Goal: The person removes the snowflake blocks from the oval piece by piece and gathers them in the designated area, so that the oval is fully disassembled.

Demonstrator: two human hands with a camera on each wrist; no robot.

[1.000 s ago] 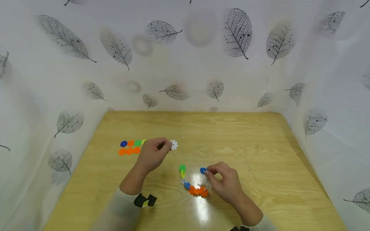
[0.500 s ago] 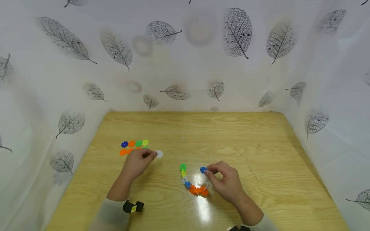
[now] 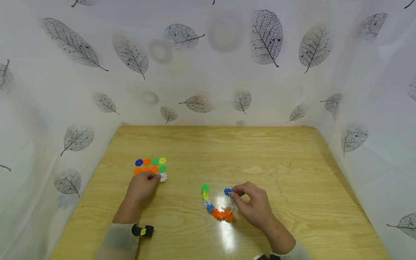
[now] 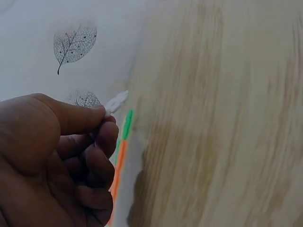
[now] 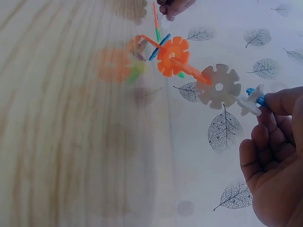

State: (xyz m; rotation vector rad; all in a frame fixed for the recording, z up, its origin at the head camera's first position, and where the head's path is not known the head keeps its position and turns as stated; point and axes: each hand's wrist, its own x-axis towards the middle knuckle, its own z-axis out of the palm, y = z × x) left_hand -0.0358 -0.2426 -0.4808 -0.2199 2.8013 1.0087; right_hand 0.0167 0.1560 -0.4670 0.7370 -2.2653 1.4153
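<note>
My left hand [image 3: 141,186] pinches a white snowflake disc [image 3: 163,177] between thumb and forefinger, just in front of the green disc [image 3: 162,169] that ends a row. In the left wrist view the white disc [image 4: 117,101] appears nearly edge-on; whether it touches the table I cannot tell. My right hand [image 3: 255,206] pinches a blue snowflake disc [image 3: 228,191] at one end of a curved chain of interlocked discs. Orange discs [image 3: 222,215] form the chain's bend, and a green disc [image 3: 205,188] is its far end. White discs [image 5: 219,87] adjoin the blue one in the right wrist view.
Loose discs lie in two rows at the table's left: a dark blue [image 3: 139,162], orange, green and yellow [image 3: 162,160] one behind, orange and green ones in front. The wooden table [image 3: 292,169] is bounded by a leaf-printed white curtain [image 3: 221,72].
My left hand has moved left and nearer, carrying the white disc from the table's middle to beside the rows. The right hand and the chain have stayed in place.
</note>
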